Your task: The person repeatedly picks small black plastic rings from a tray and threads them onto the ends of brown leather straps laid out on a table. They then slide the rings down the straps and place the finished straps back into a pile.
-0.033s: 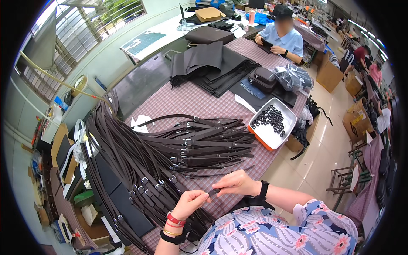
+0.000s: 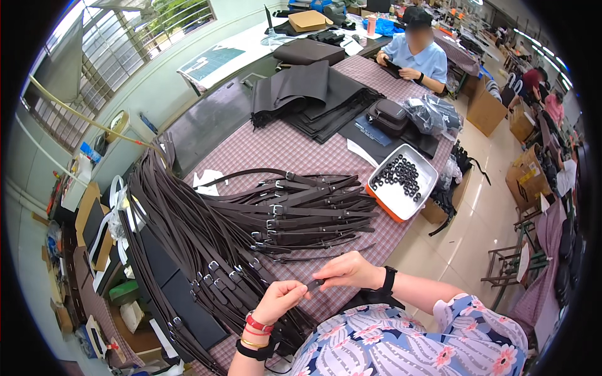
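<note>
Table [image 2: 235,147] covered in checked cloth [image 2: 359,71]; straps [image 2: 200,219] heaped along left edge, tray [image 2: 427,177] set by right edge, black sheets [image 2: 342,113] stacked toward far edge.

Hands [image 2: 281,302] [image 2: 352,269] close together, fingertips [image 2: 320,274] pinched, forearms [image 2: 411,291] converging

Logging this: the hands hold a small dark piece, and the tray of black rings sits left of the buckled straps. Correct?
One slip: the tray of black rings sits right of the buckled straps, as the head view shows. The left hand and right hand hold the small dark piece.
</note>
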Action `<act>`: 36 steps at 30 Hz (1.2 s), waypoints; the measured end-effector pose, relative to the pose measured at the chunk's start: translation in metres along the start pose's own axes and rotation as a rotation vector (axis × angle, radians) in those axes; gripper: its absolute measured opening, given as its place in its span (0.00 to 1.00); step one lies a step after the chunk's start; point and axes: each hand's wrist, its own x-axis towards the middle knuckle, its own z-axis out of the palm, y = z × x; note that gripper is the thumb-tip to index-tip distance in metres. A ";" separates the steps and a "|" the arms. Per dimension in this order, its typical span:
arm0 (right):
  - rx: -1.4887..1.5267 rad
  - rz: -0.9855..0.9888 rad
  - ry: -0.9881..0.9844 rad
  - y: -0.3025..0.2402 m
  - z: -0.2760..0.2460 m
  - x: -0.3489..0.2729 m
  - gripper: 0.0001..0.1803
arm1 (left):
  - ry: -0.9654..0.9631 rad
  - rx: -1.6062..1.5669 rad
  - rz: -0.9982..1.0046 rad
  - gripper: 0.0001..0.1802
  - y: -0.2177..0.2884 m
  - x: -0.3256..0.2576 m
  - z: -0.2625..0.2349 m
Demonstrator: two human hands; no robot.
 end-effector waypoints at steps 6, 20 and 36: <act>0.078 0.042 0.030 -0.001 0.005 -0.001 0.20 | 0.064 0.122 -0.001 0.15 0.001 0.003 0.009; 0.045 0.001 -0.006 0.000 0.016 0.002 0.20 | 0.104 0.163 0.110 0.14 -0.021 0.011 0.010; 0.618 0.771 -0.007 0.007 -0.001 -0.010 0.07 | 0.029 0.520 0.195 0.13 -0.023 0.031 -0.009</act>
